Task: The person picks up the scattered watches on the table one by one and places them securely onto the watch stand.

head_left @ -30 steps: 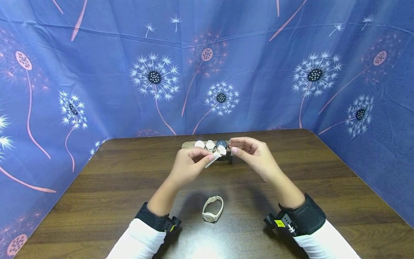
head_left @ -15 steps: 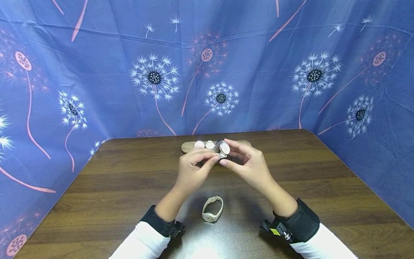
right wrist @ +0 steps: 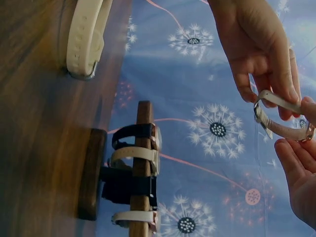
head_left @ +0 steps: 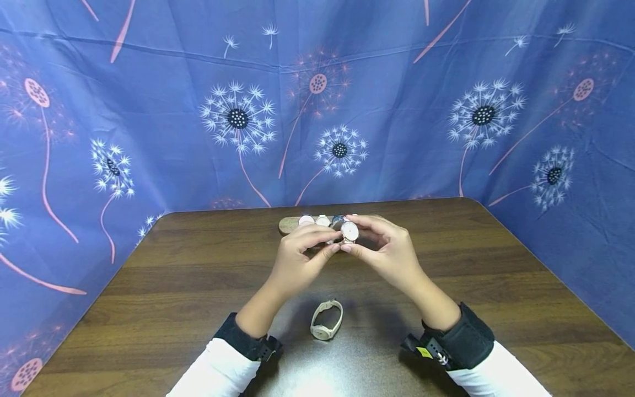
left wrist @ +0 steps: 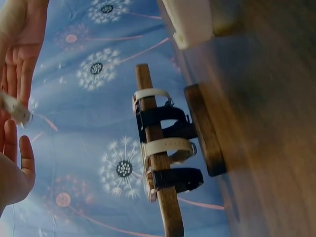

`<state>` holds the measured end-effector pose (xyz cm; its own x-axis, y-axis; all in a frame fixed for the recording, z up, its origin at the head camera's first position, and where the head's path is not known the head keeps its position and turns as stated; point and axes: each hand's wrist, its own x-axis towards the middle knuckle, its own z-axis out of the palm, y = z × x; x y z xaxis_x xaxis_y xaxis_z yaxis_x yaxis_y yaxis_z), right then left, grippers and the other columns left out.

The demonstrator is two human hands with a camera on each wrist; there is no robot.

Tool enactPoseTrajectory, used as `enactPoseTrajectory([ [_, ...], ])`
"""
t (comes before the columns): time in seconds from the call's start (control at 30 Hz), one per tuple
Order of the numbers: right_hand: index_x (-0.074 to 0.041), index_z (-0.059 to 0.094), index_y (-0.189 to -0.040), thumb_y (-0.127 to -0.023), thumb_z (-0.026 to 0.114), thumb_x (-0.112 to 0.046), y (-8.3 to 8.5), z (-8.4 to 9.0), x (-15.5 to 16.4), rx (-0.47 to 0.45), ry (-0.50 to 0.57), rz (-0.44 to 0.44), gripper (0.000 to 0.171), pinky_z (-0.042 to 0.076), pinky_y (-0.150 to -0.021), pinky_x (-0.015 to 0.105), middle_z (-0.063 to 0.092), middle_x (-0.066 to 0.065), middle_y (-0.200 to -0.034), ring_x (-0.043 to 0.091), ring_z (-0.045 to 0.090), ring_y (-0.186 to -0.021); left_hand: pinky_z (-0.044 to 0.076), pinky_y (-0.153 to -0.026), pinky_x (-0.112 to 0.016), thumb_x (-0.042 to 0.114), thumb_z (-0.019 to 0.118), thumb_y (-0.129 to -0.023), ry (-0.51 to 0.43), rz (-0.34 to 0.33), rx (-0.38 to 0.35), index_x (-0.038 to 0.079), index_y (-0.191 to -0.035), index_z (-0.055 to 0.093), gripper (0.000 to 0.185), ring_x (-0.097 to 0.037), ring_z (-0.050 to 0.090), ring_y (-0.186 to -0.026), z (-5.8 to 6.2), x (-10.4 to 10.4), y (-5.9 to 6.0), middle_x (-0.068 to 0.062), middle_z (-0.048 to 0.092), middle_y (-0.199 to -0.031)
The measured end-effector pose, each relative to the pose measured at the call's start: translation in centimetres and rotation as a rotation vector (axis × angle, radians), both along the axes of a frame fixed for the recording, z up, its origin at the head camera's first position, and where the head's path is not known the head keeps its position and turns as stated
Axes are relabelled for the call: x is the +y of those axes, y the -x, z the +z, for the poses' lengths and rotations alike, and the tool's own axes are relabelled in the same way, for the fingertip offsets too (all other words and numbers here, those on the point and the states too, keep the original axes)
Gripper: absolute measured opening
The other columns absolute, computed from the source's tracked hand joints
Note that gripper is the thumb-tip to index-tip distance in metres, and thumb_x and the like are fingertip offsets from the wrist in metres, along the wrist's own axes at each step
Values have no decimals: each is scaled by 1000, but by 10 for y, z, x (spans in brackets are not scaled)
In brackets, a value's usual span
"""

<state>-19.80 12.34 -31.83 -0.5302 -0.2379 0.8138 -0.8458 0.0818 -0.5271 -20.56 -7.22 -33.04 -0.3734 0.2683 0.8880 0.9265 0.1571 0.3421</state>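
Observation:
A wristwatch point(head_left: 350, 231) with a round white dial and a pale strap is held up between both hands, above the table. My right hand point(head_left: 389, 242) pinches its case between thumb and forefinger. From the other side, my left hand point(head_left: 300, 256) pinches the strap, whose end is partly hidden by the fingers. Seen from the right wrist, the watch strap point(right wrist: 284, 129) curves round in a loop with a metal buckle. A cream watch point(head_left: 322, 333) lies buckled on the table, nearer the person than the hands.
Behind the hands stands a wooden watch stand point(head_left: 288, 225), its bar point(left wrist: 157, 131) carrying several watches with white, cream and black straps. The hands partly cover it in the head view. A blue dandelion-print cloth point(head_left: 198, 165) hangs beyond the table point(head_left: 198, 286).
My right hand has moved left and now pinches the watch case. The left hand has shifted slightly right, and the dial has turned to face the head camera. The cream watch stays put.

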Motion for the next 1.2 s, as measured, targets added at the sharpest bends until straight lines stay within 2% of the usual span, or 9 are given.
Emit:
enactPoseTrajectory([
  [0.1, 8, 65, -116, -69, 78, 19, 2, 2, 5, 33, -29, -25, 50, 55, -85, 31, 67, 20, -111, 15, 67, -99, 48, -91, -34, 1, 79, -78, -5, -3, -26, 0, -101, 75, 23, -20, 65, -97, 3, -6, 3, -9, 73, -100],
  [0.2, 7, 66, -116, -69, 79, 17, 5, 6, 13, 40, -56, -67, 49, 55, -83, 29, 68, 18, -111, 14, 67, -98, 49, -89, -33, 2, 81, -77, -21, 25, -60, 2, -102, 75, 26, -20, 63, -99, 6, -15, 8, -7, 73, -102],
  [0.37, 6, 67, -115, -71, 79, 14, 12, 11, 30, -25, -90, -120, 46, 56, -79, 27, 68, 17, -110, 10, 68, -94, 50, -84, -28, 3, 79, -81, -53, 108, -120, 2, -102, 75, 22, -19, 62, -99, 11, -33, 16, -4, 73, -102],
  [0.53, 8, 65, -117, -75, 74, 17, 22, 12, 49, -100, -146, -87, 44, 57, -72, 27, 67, 21, -110, 11, 69, -93, 48, -83, -25, 1, 76, -83, -96, 164, -168, -1, -100, 75, 18, -24, 63, -93, 11, -51, 27, -10, 73, -99],
  [0.63, 9, 64, -118, -77, 73, 16, 28, 12, 60, -123, -198, -94, 42, 57, -73, 25, 67, 23, -111, 8, 69, -93, 49, -83, -24, 1, 75, -84, -103, 187, -223, -1, -100, 74, 16, -24, 63, -91, 9, -60, 34, -12, 72, -100],
  [0.73, 9, 64, -118, -80, 73, 11, 34, 11, 69, -148, -252, -124, 40, 56, -77, 23, 67, 22, -111, 3, 67, -93, 50, -86, -27, 2, 75, -84, -76, 218, -280, 0, -101, 74, 17, -21, 63, -92, 7, -66, 38, -10, 72, -101],
  [0.87, 9, 63, -118, -81, 74, 7, 44, 8, 84, -200, -301, -152, 38, 55, -78, 22, 67, 22, -111, 1, 66, -92, 52, -86, -38, 3, 76, -83, -7, 255, -337, 2, -104, 74, 21, -20, 63, -93, 2, -70, 44, -8, 72, -104],
  [0.97, 10, 63, -118, -82, 73, 5, 52, 3, 99, -219, -321, -168, 37, 55, -77, 20, 67, 24, -110, 0, 66, -91, 53, -87, -43, 4, 77, -83, 43, 282, -379, 2, -107, 73, 25, -25, 65, -95, -2, -73, 48, -10, 71, -107],
  [1.2, 10, 65, -116, -85, 73, -1, 74, -12, 136, -267, -376, -245, 34, 52, -77, 14, 70, 21, -100, 2, 66, -86, 51, -93, -47, 10, 78, -83, 152, 352, -542, 3, -117, 69, 36, -35, 65, -105, -12, -84, 59, -14, 68, -117],
])
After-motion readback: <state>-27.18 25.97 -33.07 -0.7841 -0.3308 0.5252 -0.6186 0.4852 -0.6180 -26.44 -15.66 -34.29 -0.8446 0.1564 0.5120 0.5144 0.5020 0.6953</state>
